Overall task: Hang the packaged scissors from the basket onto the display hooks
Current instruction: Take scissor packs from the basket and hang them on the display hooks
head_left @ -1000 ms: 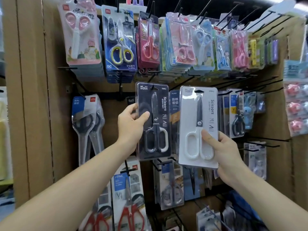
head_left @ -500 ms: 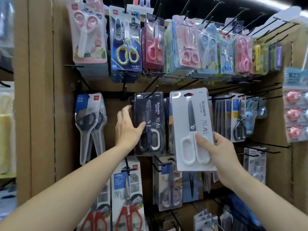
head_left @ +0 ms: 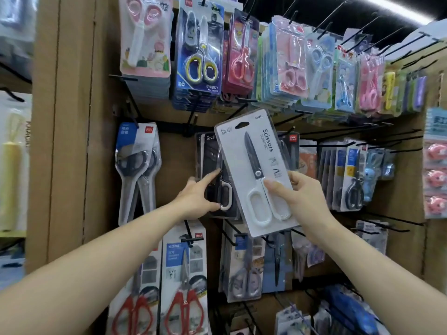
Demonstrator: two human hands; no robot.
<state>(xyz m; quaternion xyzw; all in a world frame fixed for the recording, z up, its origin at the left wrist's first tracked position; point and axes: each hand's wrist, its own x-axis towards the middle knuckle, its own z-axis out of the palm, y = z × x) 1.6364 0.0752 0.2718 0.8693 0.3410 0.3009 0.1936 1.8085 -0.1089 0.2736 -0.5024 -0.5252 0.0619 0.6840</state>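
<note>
Both bare forearms are raised forward. The left hand (head_left: 193, 197) is spread, index finger and thumb laid straight against a black pack (head_left: 211, 153). The right hand (head_left: 298, 197) is curled, a white pack (head_left: 238, 165) pinched under its thumb.

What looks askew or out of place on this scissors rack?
The white scissors pack, pinched by the right hand, is tilted, its top leaning left across the black scissors pack that the left hand touches; it is on no hook yet. Nothing else stands out.
</note>
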